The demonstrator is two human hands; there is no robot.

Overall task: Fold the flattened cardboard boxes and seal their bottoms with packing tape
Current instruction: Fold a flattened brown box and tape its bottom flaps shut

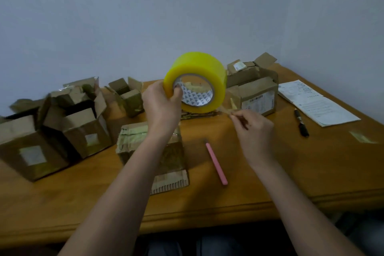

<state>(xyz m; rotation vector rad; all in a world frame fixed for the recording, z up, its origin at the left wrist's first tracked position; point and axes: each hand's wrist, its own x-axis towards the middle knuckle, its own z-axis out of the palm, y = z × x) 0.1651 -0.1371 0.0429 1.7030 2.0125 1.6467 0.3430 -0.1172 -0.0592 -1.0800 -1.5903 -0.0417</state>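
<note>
Against a plain grey-blue wall, a wooden table carried several open cardboard boxes, a sealed box at centre, a pink stick, a black marker and printed papers. The left hand gripped the yellow packing tape roll above the table, thumb inside its core. The right hand pinched the tape's free end, just below the roll.

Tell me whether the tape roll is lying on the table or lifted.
Lifted: the left hand holds the tape roll above the table.
</note>
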